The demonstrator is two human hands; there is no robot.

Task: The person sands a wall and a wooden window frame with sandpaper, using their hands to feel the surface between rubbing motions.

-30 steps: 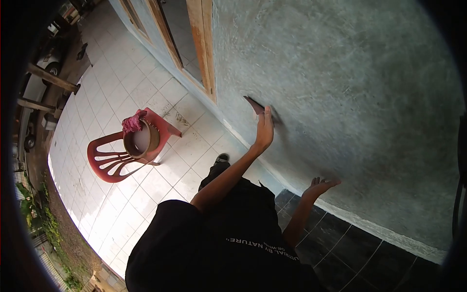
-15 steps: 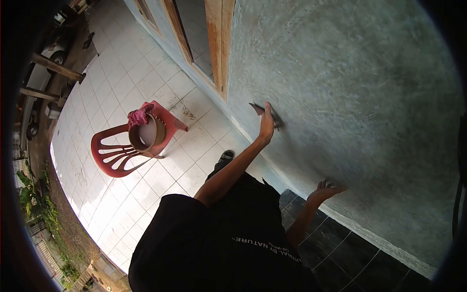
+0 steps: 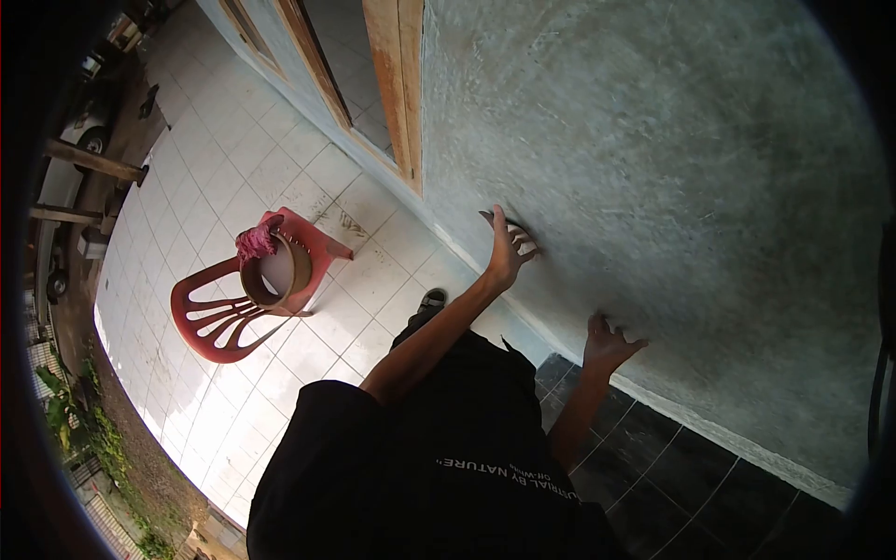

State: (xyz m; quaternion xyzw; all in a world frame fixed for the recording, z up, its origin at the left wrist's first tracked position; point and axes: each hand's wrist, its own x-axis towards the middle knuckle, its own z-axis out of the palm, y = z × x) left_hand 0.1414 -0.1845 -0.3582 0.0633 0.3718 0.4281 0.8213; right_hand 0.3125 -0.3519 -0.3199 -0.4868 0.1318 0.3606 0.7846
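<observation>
My left hand (image 3: 507, 250) reaches up to the grey plastered wall (image 3: 672, 168) and presses a thin dark flat piece (image 3: 497, 218) against it. My fingers are spread over the piece and hide most of it. My right hand (image 3: 609, 341) is lower on the same wall, near its base. Its fingers are apart, the tips touch the plaster, and it holds nothing. My black shirt (image 3: 439, 457) fills the bottom of the view.
A red plastic chair (image 3: 224, 313) stands on the white floor tiles and carries a round brown tub (image 3: 277, 271) with a pink cloth (image 3: 254, 239). A wooden door frame (image 3: 397, 84) is left of the wall. Dark tiles (image 3: 672, 476) run along the wall base. My shoe (image 3: 428, 301) shows below.
My left hand slid the dark piece a little along the wall and now spreads its fingers over it. My right hand turned from palm-up to fingertips on the plaster.
</observation>
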